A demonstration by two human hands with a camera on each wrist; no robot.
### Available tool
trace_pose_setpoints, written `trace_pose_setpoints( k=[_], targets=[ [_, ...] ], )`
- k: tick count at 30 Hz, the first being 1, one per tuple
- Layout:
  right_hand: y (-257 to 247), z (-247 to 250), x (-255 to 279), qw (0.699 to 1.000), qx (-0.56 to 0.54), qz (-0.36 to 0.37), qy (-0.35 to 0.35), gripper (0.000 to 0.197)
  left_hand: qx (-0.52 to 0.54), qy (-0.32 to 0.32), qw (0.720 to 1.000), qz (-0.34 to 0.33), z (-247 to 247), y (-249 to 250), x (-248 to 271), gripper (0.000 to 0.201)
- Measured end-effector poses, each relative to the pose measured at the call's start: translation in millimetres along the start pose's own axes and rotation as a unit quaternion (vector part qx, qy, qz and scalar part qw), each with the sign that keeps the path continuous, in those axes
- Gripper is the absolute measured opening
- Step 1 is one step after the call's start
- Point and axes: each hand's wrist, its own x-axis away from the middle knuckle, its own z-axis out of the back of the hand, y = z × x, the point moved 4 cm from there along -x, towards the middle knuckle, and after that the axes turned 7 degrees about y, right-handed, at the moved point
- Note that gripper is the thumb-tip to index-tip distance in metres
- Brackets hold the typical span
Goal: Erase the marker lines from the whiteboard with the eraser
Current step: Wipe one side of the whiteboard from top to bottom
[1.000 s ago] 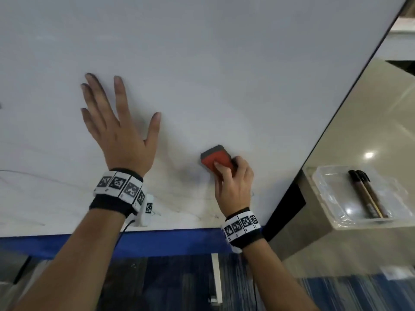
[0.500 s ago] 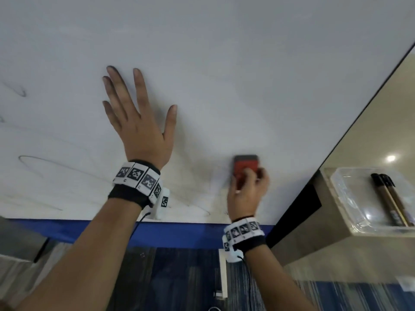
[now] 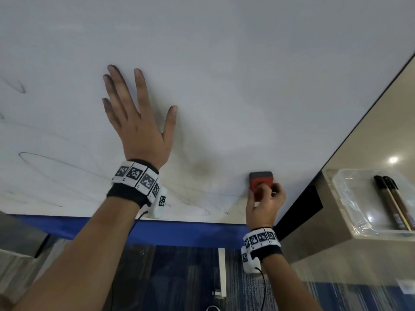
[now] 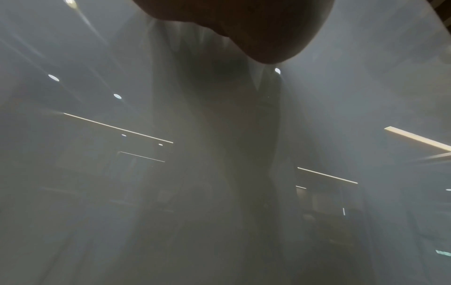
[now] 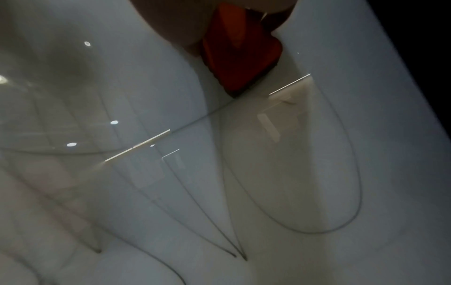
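The whiteboard (image 3: 224, 63) fills most of the head view, upright in front of me. Thin looping marker lines (image 3: 56, 162) run along its lower part, with a grey smudge (image 3: 202, 169) near the middle. My right hand (image 3: 265, 203) grips a red eraser (image 3: 260, 182) with a dark felt face and presses it on the board near the lower right corner. The right wrist view shows the eraser (image 5: 239, 54) and marker lines (image 5: 336, 192) on the glossy board. My left hand (image 3: 137, 122) lies flat on the board, fingers spread and straight.
A clear plastic tray (image 3: 350, 194) with two dark markers (image 3: 393, 203) sits on a ledge right of the board. A blue strip (image 3: 179, 232) runs under the board's bottom edge, with blue carpet (image 3: 179, 277) below. The board's dark right edge (image 3: 359, 122) slants up.
My right hand has slid the eraser to the right along the lower board, turning it upright. The head view has shifted, showing more lines at the left. The left hand stays flat on the board.
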Motion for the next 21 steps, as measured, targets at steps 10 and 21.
trace_pose_setpoints(
  k=[10, 21],
  targets=[
    [-97.1, -50.9, 8.3, 0.985, -0.022, 0.17, -0.03, 0.019, 0.014, 0.014, 1.0, 0.003, -5.3, -0.5, 2.6, 0.078],
    [81.3, -20.3, 53.7, 0.862, -0.126, -0.464, 0.162, 0.042, 0.028, 0.02, 0.999, -0.017, -7.5, -7.8, 4.6, 0.078]
  ],
)
